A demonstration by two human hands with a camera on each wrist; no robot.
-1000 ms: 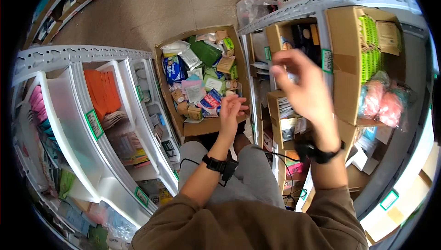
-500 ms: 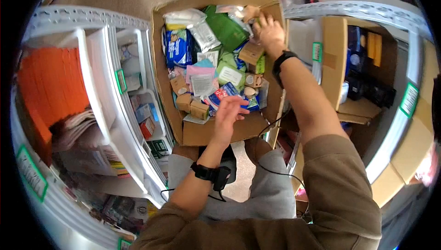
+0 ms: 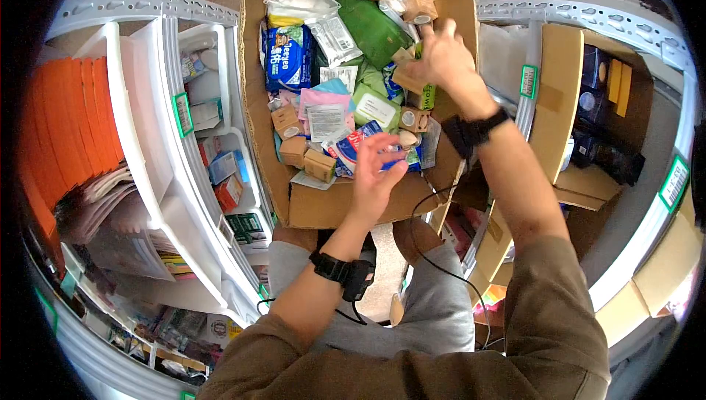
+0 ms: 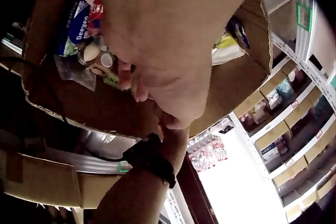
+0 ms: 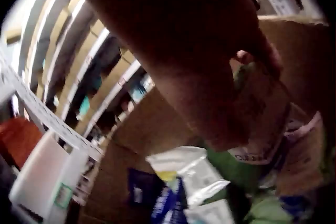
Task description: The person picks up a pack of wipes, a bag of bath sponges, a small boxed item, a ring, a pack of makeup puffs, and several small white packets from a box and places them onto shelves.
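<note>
A large cardboard carton (image 3: 323,205) sits before me, filled with mixed packets and small boxes. Inside its right side, my right hand (image 3: 446,59) pinches a small brown box (image 5: 262,113) between thumb and fingers; the hand partly covers it. A green-and-brown box (image 3: 427,95) lies just below that hand, and another small brown box (image 3: 420,8) lies beyond it. My left hand (image 3: 373,181) hangs over the carton's near side with loosely spread fingers, holding nothing. Near its fingertips lies a blue, red and white packet (image 3: 346,148). A blue packet (image 3: 289,58) lies at the left.
White shelf bins hold orange packets (image 3: 73,150) on the left. To the right, a cardboard box (image 3: 562,98) of dark items stands on a metal rack (image 3: 566,10). A black cable (image 3: 441,271) runs down between my legs. The carton walls rise around both hands.
My right hand went from the right shelf to the carton's far right corner, then came slightly nearer and now pinches a small brown box. The view moved closer over the carton. The left hand stays over its near side.
</note>
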